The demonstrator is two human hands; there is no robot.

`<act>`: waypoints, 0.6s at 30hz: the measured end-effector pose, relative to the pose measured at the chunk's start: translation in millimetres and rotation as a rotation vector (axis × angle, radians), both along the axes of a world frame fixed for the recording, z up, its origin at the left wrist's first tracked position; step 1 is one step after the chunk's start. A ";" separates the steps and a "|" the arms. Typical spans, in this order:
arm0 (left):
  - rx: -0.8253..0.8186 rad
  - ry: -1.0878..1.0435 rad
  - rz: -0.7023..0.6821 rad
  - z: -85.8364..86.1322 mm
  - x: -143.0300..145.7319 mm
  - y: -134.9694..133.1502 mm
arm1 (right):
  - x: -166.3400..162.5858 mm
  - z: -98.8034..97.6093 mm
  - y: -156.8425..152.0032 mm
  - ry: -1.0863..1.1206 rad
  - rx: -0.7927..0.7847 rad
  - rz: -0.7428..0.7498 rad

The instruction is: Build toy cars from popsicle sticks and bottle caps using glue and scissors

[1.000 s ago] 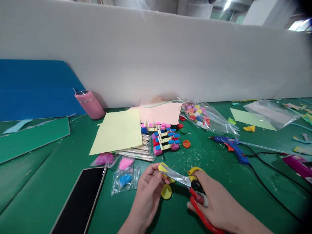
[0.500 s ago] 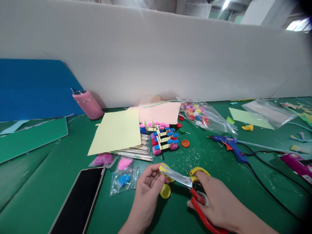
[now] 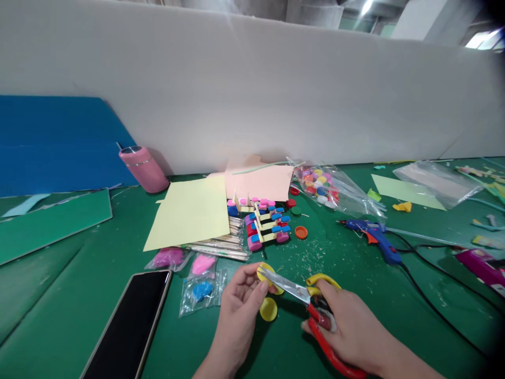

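Observation:
Between thumb and fingers, my left hand (image 3: 242,305) pinches a yellow round cap (image 3: 263,274). My right hand (image 3: 347,318) grips scissors (image 3: 290,287) with one yellow and one red handle. Their blades point left, and the tips lie over the yellow cap, touching or nearly so. Part of a second yellow round piece shows beneath the blades, near my left fingertips. Another yellow disc (image 3: 269,309) lies on the green table just below. Beyond my hands stand small stick-and-block models (image 3: 268,226) with pink, blue and red parts.
Left lie a phone (image 3: 128,323), small bags of coloured clay (image 3: 202,289), yellow paper (image 3: 189,213) and wooden sticks (image 3: 221,247). An orange cap (image 3: 301,232) sits behind my hands. At right are a blue glue gun (image 3: 374,237) with its cord and a bag of coloured caps (image 3: 321,184).
The scissor tips have shifted slightly over the yellow cap and the blades appear a little more apart. Both hands keep their grips, almost in place.

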State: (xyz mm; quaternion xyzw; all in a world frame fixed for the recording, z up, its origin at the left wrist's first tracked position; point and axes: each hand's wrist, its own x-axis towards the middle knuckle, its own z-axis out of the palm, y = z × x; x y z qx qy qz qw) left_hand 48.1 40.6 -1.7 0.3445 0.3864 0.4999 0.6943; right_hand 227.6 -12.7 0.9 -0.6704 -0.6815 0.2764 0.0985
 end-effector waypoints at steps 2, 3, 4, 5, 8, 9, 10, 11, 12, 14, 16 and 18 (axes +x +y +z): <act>-0.002 0.006 0.017 -0.7 -0.3 0.9 | -1.3 0.3 -0.9 0.048 -0.035 -0.018; -0.002 0.012 0.028 -1.3 -0.5 1.3 | -2.0 0.5 -1.5 0.072 -0.051 -0.026; -0.003 0.017 0.040 -1.9 -0.7 1.6 | -2.5 0.6 -2.0 0.092 -0.063 -0.033; -0.004 0.021 0.049 -2.6 -0.8 1.8 | -2.9 0.6 -2.5 0.108 -0.070 -0.037; 0.002 0.014 0.043 -3.9 -1.0 2.0 | -3.5 0.1 -3.3 0.116 -0.058 -0.038; 0.007 0.008 0.035 -4.0 -1.0 1.9 | -3.4 0.0 -3.2 0.107 -0.045 -0.036; 0.010 0.002 0.024 -3.8 -1.0 1.8 | -3.2 -0.1 -2.9 0.094 -0.030 -0.033; 0.014 -0.003 0.018 -3.5 -0.9 1.7 | -2.9 -0.1 -2.5 0.082 -0.017 -0.030; 0.016 -0.005 0.015 -3.2 -0.9 1.5 | -2.5 -0.2 -2.2 0.072 -0.006 -0.030; 0.020 0.004 0.015 -2.8 -0.8 1.1 | -1.3 -0.3 -1.9 0.062 0.013 -0.033; 0.027 0.023 0.026 -3.1 -0.7 0.6 | 0.0 -0.9 -2.2 0.050 0.027 -0.038; 0.039 0.040 0.042 -4.2 -0.8 0.4 | 1.2 -1.8 -2.9 0.026 0.036 -0.041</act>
